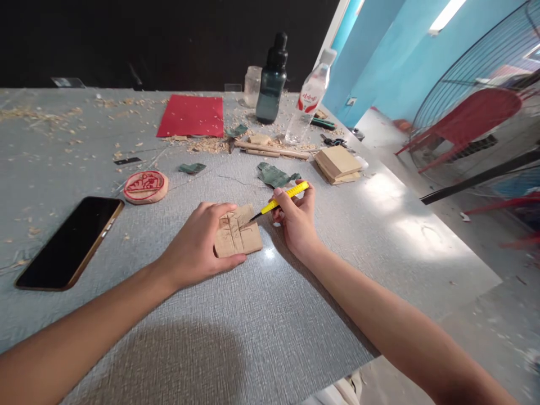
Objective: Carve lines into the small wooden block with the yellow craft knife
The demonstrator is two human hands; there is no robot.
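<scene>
At the centre of the frame the left hand (198,244) lies flat over a small wood block (238,236) on the grey worktop (270,315), pinning it. The right hand (297,219) grips a yellow knife (280,201), its tip on the block's upper edge. The blade points towards the left fingers; a slip on the grain could likely cut them or spoil the carved lines.

Left hand (198,244) lies palm-down, fingers spread flat, thumb curled under; right hand (297,219) just beside it, fingers pinched, wrist resting low.
</scene>
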